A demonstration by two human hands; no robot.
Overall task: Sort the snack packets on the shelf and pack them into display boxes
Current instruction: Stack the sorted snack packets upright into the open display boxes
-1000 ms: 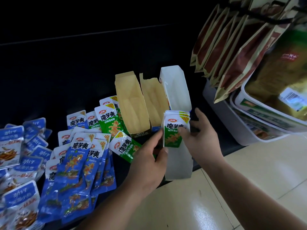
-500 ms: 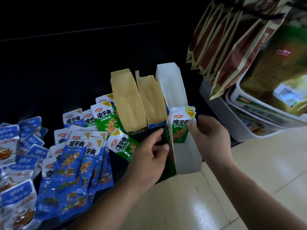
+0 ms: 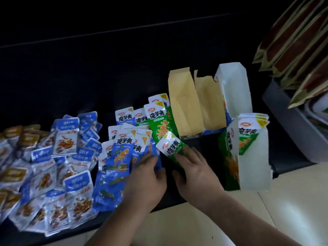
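Note:
A green display box (image 3: 252,167) with a white inside stands at the shelf's front right, with a stack of green packets (image 3: 250,134) upright in it. One loose green packet (image 3: 169,145) lies slanted left of the box; the fingers of my right hand (image 3: 193,173) rest on its lower end. My left hand (image 3: 147,176) lies flat on a pile of blue packets (image 3: 120,157). More green packets (image 3: 159,119) lie behind them.
Two empty boxes with brown insides (image 3: 184,107) (image 3: 210,107) and a white box (image 3: 234,89) stand behind the green one. Blue-and-silver fish packets (image 3: 71,174) cover the shelf's left. Brown bags (image 3: 298,41) hang at the upper right over a grey bin (image 3: 291,118).
Both hands have let go of the green stack, which now stands in the box, and moved left: the right onto the loose green packet, the left onto the blue pile.

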